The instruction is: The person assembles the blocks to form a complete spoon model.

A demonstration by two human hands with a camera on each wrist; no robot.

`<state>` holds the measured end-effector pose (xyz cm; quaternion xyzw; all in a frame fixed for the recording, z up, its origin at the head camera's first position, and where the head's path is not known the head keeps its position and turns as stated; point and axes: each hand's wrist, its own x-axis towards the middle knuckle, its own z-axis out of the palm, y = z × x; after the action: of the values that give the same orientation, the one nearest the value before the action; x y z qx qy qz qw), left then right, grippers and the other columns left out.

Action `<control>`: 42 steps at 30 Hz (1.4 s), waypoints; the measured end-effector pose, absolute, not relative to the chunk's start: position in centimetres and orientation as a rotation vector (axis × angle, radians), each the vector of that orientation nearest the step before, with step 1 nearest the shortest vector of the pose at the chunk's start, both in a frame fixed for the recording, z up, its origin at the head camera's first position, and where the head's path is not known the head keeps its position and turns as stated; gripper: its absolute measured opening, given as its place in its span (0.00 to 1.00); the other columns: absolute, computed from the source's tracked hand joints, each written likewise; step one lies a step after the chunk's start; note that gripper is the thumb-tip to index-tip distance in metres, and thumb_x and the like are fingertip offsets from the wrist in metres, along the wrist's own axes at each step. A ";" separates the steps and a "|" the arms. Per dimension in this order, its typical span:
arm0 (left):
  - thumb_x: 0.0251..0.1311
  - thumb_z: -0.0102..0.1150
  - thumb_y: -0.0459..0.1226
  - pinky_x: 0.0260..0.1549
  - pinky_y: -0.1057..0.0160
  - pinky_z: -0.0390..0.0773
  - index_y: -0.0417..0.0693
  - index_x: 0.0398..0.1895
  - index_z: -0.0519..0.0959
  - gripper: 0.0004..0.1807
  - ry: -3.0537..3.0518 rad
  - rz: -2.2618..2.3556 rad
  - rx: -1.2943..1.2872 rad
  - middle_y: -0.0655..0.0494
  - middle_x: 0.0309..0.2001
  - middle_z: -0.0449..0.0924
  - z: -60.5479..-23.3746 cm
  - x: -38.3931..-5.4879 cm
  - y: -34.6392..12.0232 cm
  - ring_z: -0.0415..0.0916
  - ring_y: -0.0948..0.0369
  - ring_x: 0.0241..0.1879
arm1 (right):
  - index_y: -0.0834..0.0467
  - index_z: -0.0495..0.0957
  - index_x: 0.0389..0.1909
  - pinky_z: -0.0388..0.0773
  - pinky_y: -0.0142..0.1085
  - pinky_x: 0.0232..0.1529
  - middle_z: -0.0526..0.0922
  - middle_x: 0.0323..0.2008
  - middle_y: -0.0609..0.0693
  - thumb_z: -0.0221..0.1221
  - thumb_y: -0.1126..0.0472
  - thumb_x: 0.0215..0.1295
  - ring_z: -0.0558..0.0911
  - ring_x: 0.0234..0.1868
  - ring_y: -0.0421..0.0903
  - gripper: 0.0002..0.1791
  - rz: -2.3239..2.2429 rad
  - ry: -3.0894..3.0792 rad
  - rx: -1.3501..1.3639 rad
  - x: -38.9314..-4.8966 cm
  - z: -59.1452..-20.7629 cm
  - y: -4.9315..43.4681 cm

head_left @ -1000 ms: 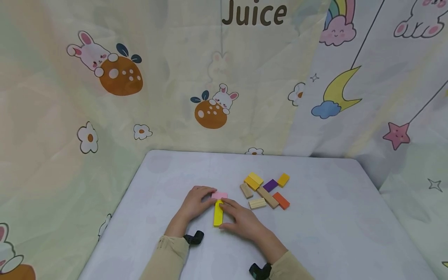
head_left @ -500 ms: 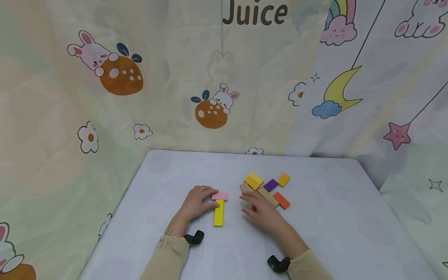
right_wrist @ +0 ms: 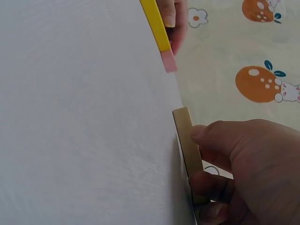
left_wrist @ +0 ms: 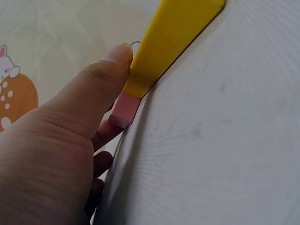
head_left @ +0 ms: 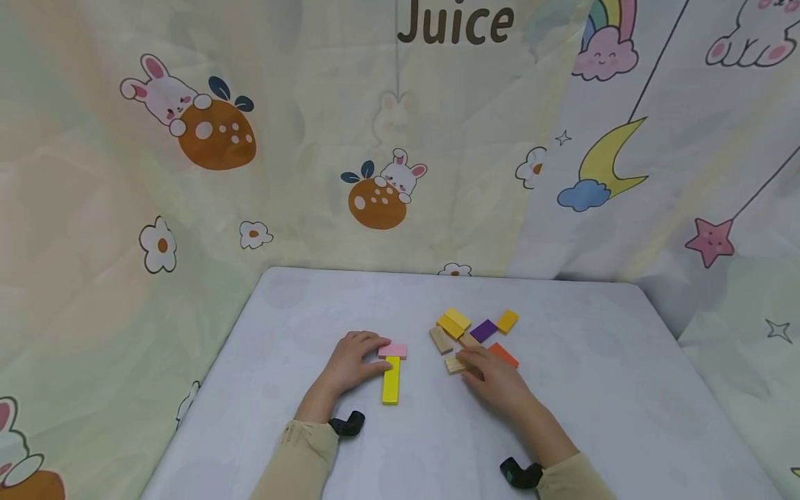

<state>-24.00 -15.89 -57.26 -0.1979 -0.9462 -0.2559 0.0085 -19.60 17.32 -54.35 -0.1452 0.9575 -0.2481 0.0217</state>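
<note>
On the white table, a pink block [head_left: 392, 351] lies crosswise against the far end of a long yellow block [head_left: 390, 386], forming a T. My left hand [head_left: 347, 364] holds this pair: in the left wrist view the thumb presses the side of the yellow block while a finger reaches behind the pink block [left_wrist: 125, 110]. Over to the right, my right hand [head_left: 505, 386] pinches a plain wooden block [head_left: 454, 364]. The right wrist view shows fingertips on both sides of that wooden block [right_wrist: 186, 136], which appears to be on the table; its near end is partly covered.
Beyond the right hand lie several loose blocks: plain wooden [head_left: 441, 340], yellow [head_left: 453, 322], purple [head_left: 483, 330], another yellow [head_left: 507, 321] and orange [head_left: 503, 354]. A longer wooden block [head_left: 469, 339] is partly hidden by the fingers. A printed cloth [head_left: 312, 208] hangs behind the table.
My right hand has left the yellow block and moved right to the loose blocks, where it now pinches a wooden one. The left hand stays at the pink and yellow blocks.
</note>
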 end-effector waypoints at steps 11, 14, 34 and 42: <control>0.57 0.63 0.60 0.67 0.47 0.64 0.70 0.62 0.76 0.29 -2.946 -0.800 -0.627 0.61 0.61 0.76 -57.4 -24.1 -15.9 0.67 0.54 0.64 | 0.43 0.81 0.55 0.82 0.40 0.46 0.78 0.52 0.41 0.66 0.56 0.63 0.80 0.48 0.40 0.19 -0.674 3.061 -0.468 -19.2 -55.2 17.3; 0.57 0.63 0.61 0.67 0.47 0.64 0.70 0.63 0.76 0.29 -2.947 -0.793 -0.630 0.61 0.61 0.76 -57.5 -24.1 -15.9 0.67 0.54 0.64 | 0.41 0.81 0.55 0.78 0.33 0.37 0.78 0.48 0.40 0.66 0.54 0.63 0.76 0.39 0.37 0.19 -0.646 3.075 -0.463 -19.2 -55.3 17.3; 0.57 0.63 0.61 0.67 0.46 0.65 0.71 0.63 0.76 0.29 -2.949 -0.822 -0.618 0.61 0.61 0.76 -57.3 -24.0 -16.0 0.66 0.54 0.64 | 0.39 0.74 0.64 0.70 0.28 0.29 0.77 0.38 0.31 0.66 0.48 0.62 0.71 0.30 0.35 0.28 -0.838 2.860 -0.405 -18.9 -54.4 17.0; 0.57 0.64 0.60 0.67 0.46 0.64 0.71 0.63 0.76 0.29 -2.957 -0.825 -0.603 0.61 0.61 0.76 -57.2 -24.0 -16.0 0.66 0.54 0.65 | 0.39 0.65 0.72 0.77 0.42 0.57 0.64 0.72 0.39 0.69 0.47 0.58 0.72 0.61 0.41 0.40 -0.843 2.775 -0.533 -19.7 -54.0 17.5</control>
<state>-23.98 -15.96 -57.24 -0.1927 -0.9451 -0.2638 0.0065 -19.69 17.50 -54.04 -0.1800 0.9367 -0.2845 0.0964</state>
